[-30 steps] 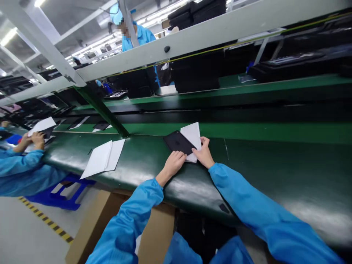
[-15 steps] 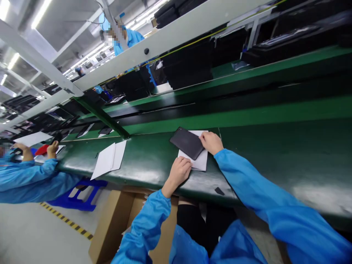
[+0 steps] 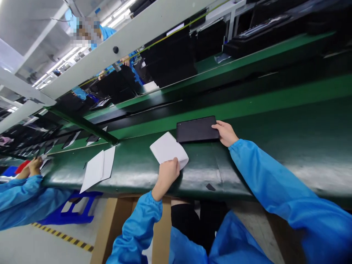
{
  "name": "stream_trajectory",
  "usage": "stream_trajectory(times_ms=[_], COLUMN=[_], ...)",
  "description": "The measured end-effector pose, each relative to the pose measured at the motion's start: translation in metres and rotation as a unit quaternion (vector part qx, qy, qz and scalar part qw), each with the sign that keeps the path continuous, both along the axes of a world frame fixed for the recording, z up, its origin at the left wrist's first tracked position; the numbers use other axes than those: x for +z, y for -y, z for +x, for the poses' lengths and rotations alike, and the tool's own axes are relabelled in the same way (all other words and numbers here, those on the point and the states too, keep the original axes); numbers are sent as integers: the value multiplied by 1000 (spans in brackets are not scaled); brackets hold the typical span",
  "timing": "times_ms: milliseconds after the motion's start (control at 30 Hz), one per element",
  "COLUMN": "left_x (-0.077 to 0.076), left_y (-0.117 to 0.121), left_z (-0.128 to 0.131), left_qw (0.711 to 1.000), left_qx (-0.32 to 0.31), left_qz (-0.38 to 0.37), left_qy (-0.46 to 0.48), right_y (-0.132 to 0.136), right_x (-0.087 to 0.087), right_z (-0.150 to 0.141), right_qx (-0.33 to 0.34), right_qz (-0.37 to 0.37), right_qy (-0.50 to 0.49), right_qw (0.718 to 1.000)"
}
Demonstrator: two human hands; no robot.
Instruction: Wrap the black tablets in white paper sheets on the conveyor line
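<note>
A flat black tablet-like slab (image 3: 196,129) lies on the dark green conveyor belt (image 3: 275,146). My right hand (image 3: 225,132) grips its right edge. My left hand (image 3: 166,175) pinches the near corner of a white sheet (image 3: 167,149), which curls up off the belt to the left of the slab. The sheet and the slab lie apart, with only their corners close. Both my sleeves are bright blue.
More white sheets (image 3: 97,168) lie further left on the belt. A co-worker's blue sleeve and hands (image 3: 33,167) are at the far left. Another person (image 3: 106,35) stands beyond the overhead rail. Black trays (image 3: 170,58) fill the far shelf. A cardboard box (image 3: 115,227) stands below.
The black slab has come off the white sheet and moved right and away with my right hand. My left hand has pulled the sheet out to the left and lifted it.
</note>
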State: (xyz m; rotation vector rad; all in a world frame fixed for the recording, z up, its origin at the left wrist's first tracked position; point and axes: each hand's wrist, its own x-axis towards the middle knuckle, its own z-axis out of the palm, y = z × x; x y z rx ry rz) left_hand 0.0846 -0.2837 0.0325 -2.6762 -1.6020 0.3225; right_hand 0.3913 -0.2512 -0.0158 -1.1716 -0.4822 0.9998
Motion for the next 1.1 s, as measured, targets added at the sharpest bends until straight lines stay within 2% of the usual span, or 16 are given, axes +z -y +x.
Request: stream_trajectory(times_ms=[133, 233, 333, 467, 600, 833, 1100], left_x=[10, 8, 1, -9, -17, -24, -29], left_y=[-48, -94, -122, -125, -122, -130, -133], left_z=[25, 26, 16, 5, 6, 0, -2], left_qw=[998, 992, 981, 968, 949, 882, 877], left_qx=[63, 109, 127, 126, 128, 82, 60], left_qz=[13, 32, 39, 46, 48, 23, 25], left_qy=[-13, 56, 145, 214, 286, 463, 477], right_y=[0, 2, 4, 7, 12, 17, 17], right_x=[-2, -2, -3, -5, -4, -8, -11], right_z=[6, 5, 2, -3, -10, -11, -1], right_qx=[-20, -20, -17, -18, 10, 27, 68], right_qz=[10, 14, 20, 39, 53, 38, -2], right_qy=[0, -18, -18, -4, 1, 9, -4], right_qw=[1000, 1000, 999, 999, 999, 999, 998])
